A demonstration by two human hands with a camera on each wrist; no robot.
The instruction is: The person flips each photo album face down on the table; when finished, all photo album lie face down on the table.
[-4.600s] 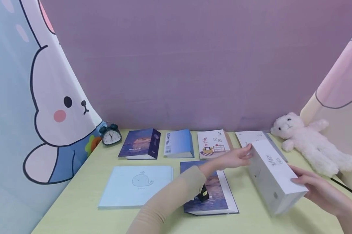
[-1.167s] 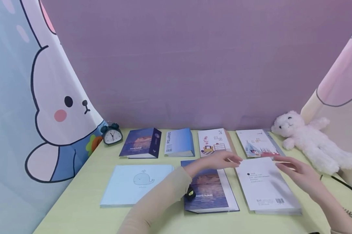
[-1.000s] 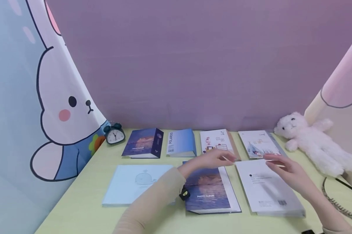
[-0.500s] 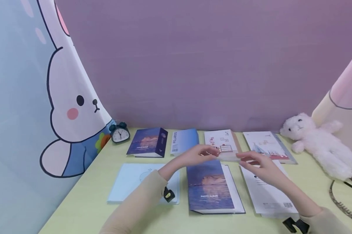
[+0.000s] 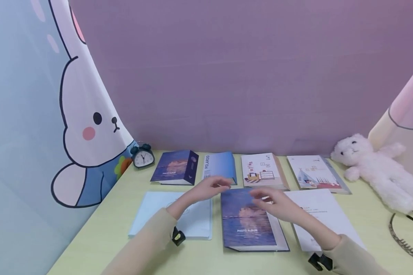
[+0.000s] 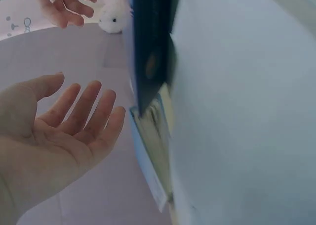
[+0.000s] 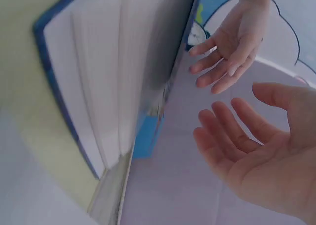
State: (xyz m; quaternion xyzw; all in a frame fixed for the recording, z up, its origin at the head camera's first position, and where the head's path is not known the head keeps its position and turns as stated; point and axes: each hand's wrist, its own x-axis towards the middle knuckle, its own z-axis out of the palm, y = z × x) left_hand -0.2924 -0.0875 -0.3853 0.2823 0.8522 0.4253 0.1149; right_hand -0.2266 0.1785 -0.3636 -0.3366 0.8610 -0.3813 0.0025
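Note:
Both hands hover with fingers straight and hold nothing. My left hand [image 5: 211, 186] is above the gap between the pale blue whale album [image 5: 196, 223] and the dark blue photo album [image 5: 249, 225], just before the Polaroid album [image 5: 220, 165]. My right hand [image 5: 268, 198] floats over the dark blue album's far right corner. A white album [image 5: 325, 214] lies flat to its right. The left wrist view shows my left hand [image 6: 64, 131] palm up and empty. In the right wrist view my right hand [image 7: 256, 156] is open beside the album's page edges [image 7: 98, 91].
A back row holds a dark blue album [image 5: 173, 167], a room-picture album [image 5: 261, 171] and a tent-picture album [image 5: 313, 172]. An alarm clock [image 5: 142, 156] stands far left, a white plush bear [image 5: 378, 172] far right. A cable [image 5: 402, 233] curls at the right edge.
The white album, held tilted in both hands at first, now lies flat. Both hands have let go of it and moved left over the dark blue photo album.

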